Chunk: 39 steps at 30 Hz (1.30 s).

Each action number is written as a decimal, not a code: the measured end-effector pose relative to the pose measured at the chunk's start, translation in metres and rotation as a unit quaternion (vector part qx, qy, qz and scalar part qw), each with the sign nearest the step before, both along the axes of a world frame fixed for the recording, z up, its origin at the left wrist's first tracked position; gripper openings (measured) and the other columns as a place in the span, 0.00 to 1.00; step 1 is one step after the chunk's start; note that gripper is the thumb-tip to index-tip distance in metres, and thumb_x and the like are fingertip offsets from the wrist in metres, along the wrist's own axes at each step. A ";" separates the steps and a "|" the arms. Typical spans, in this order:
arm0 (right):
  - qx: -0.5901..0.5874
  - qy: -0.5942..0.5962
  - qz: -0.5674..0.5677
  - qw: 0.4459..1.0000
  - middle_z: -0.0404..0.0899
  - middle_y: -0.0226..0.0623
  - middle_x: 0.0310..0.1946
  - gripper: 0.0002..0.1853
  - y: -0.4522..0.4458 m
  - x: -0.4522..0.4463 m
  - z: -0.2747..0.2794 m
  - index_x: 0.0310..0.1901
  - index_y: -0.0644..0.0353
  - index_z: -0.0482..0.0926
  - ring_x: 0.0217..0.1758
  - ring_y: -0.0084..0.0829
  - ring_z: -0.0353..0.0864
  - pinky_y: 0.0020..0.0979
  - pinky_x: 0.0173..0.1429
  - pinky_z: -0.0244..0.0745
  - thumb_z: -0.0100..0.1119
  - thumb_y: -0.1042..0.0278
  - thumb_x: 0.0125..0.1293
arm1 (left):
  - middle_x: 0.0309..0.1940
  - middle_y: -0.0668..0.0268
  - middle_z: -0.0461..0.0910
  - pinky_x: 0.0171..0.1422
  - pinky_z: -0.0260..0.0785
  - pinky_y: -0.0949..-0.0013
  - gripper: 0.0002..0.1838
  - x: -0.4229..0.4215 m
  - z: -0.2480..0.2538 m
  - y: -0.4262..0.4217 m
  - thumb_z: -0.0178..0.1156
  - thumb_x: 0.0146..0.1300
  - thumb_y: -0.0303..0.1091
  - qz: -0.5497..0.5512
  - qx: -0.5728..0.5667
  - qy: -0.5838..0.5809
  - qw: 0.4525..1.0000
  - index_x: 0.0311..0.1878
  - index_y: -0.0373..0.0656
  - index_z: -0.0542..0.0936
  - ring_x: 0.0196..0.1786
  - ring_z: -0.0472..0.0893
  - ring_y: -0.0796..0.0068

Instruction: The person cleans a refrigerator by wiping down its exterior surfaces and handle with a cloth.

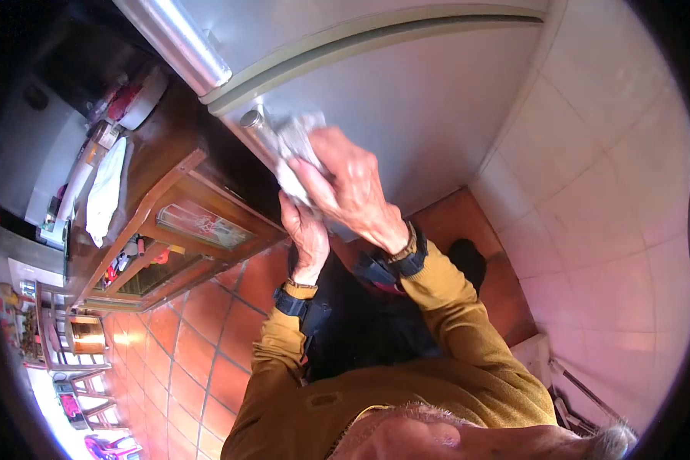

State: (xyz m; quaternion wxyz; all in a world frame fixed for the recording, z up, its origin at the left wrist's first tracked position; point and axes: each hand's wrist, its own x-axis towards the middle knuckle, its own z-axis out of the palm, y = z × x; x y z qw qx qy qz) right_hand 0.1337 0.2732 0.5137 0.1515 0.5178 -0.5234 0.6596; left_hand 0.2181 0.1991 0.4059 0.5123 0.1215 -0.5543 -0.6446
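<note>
My right hand (353, 175) has its fingers closed on a crumpled white cloth (294, 139) against the silver cylindrical handle (253, 120) of a smooth grey door (429, 107). I can't tell whether the left hand (309, 239) grips; a loose hold could let the cloth slip.

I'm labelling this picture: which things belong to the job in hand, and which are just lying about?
In the job:
crumpled cloth, in the right hand
refrigerator door handle, beside the cloth

Just lying about:
white towel-like cloth on the wooden cabinet
</note>
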 end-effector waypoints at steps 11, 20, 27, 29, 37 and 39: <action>-0.049 0.058 -0.007 0.997 0.75 0.41 0.35 0.09 -0.009 -0.006 0.024 0.40 0.61 0.79 0.35 0.46 0.79 0.41 0.35 0.75 0.62 0.73 0.56 | 0.58 0.62 0.72 0.65 0.65 0.63 0.19 -0.011 0.007 0.010 0.41 0.78 0.43 0.028 -0.033 0.041 0.998 0.61 0.39 0.67 0.59 0.71 0.71; -0.001 0.112 -0.045 0.993 0.77 0.40 0.32 0.13 -0.002 -0.007 0.001 0.42 0.61 0.80 0.31 0.41 0.79 0.37 0.31 0.74 0.65 0.76 0.52 | 0.51 0.65 0.73 0.60 0.67 0.66 0.17 -0.015 0.001 0.015 0.47 0.76 0.42 0.055 0.102 0.098 0.988 0.57 0.39 0.69 0.53 0.72 0.77; -0.021 0.113 -0.092 0.989 0.77 0.38 0.31 0.14 -0.005 0.006 0.009 0.42 0.59 0.82 0.29 0.40 0.79 0.35 0.31 0.74 0.66 0.77 0.51 | 0.55 0.64 0.74 0.61 0.67 0.68 0.22 -0.008 0.010 0.012 0.48 0.76 0.42 0.075 -0.062 -0.049 0.994 0.65 0.39 0.66 0.56 0.73 0.74; -0.025 0.103 -0.091 0.990 0.78 0.38 0.32 0.14 -0.001 0.009 -0.014 0.42 0.58 0.82 0.29 0.39 0.80 0.35 0.31 0.75 0.66 0.77 0.51 | 0.58 0.65 0.71 0.66 0.63 0.65 0.20 -0.007 -0.014 0.004 0.50 0.74 0.39 -0.039 0.073 0.080 0.993 0.63 0.39 0.67 0.60 0.70 0.73; -0.075 0.092 -0.054 0.991 0.81 0.38 0.33 0.12 -0.024 -0.009 0.043 0.43 0.60 0.83 0.32 0.35 0.82 0.32 0.36 0.76 0.66 0.74 0.57 | 0.30 0.73 0.73 0.32 0.62 0.80 0.13 -0.010 -0.017 0.000 0.44 0.77 0.38 0.063 -0.017 0.022 0.998 0.53 0.39 0.71 0.28 0.68 0.88; -0.076 0.065 -0.009 0.995 0.82 0.37 0.34 0.10 -0.022 -0.015 0.040 0.44 0.61 0.83 0.33 0.32 0.83 0.31 0.37 0.76 0.65 0.71 0.60 | 0.34 0.72 0.73 0.35 0.65 0.79 0.12 -0.012 -0.032 -0.010 0.45 0.77 0.37 0.135 -0.044 -0.034 0.989 0.49 0.38 0.73 0.32 0.69 0.86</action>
